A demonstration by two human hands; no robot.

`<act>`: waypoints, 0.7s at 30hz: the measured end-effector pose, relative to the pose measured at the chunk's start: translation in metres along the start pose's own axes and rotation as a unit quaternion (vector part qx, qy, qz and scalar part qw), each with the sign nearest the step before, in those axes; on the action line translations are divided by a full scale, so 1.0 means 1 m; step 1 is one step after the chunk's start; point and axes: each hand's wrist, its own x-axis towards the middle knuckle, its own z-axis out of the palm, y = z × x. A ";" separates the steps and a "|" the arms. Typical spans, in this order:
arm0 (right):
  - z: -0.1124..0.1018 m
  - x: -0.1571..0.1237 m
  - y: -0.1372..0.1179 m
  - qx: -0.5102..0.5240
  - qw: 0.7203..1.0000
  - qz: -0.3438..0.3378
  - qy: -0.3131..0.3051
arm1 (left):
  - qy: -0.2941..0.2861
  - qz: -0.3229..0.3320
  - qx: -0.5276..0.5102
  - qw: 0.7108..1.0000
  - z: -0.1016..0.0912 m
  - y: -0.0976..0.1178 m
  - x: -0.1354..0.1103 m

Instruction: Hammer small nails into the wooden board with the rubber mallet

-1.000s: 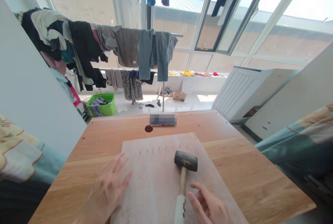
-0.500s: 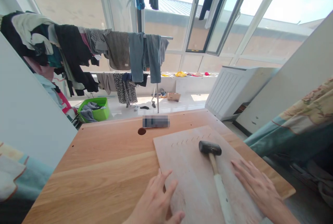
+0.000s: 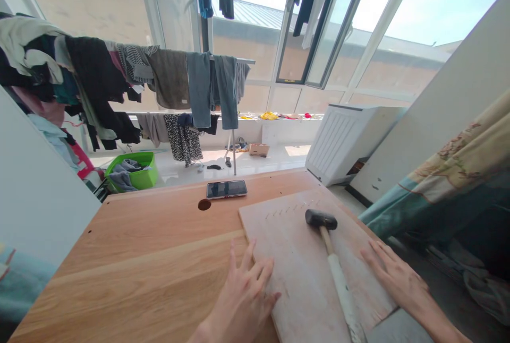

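Note:
A pale wooden board (image 3: 295, 258) lies at a slant on the right part of the wooden table. Several nails (image 3: 292, 209) stand in a row near its far edge. On the board rests a mallet (image 3: 321, 220) with a black head and a long handle, its white-wrapped end toward me; neither hand touches it. My left hand (image 3: 249, 290) lies with spread fingers over the board's left edge. At the right edge, my right hand (image 3: 392, 274) rests with its fingers stretched out. Neither hand is wrapped round anything.
A phone (image 3: 227, 189) lies near the table's far edge, beside a round hole (image 3: 204, 204). Beyond the table are a rack of clothes (image 3: 171, 77), a green basket (image 3: 143, 176) and a white cabinet-like box (image 3: 338, 141). A curtain (image 3: 446, 173) hangs at right.
The board has shifted right on the table, with the mallet on it. Both hands have moved along its edges, and my left hand has turned. The camera view has also shifted.

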 end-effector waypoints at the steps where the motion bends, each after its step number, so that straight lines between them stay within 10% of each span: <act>1: 0.003 -0.008 -0.010 0.007 1.000 -0.025 -0.013 | 0.014 0.001 0.021 1.000 -0.004 -0.008 -0.013; 6: -0.003 -0.037 -0.084 0.030 0.995 -0.098 -0.010 | 0.109 -0.033 0.112 0.987 -0.026 -0.067 -0.102; 11: -0.055 -0.019 -0.198 0.136 0.921 -0.365 0.009 | 0.153 -0.098 0.118 0.976 -0.053 -0.101 -0.163; 15: -0.089 0.005 -0.278 0.162 0.819 -0.546 -0.073 | 0.161 -0.149 0.086 0.972 -0.068 -0.099 -0.157; 21: -0.085 0.015 -0.288 0.209 0.831 -0.503 -0.114 | 0.164 -0.228 -0.050 0.958 -0.071 -0.104 -0.104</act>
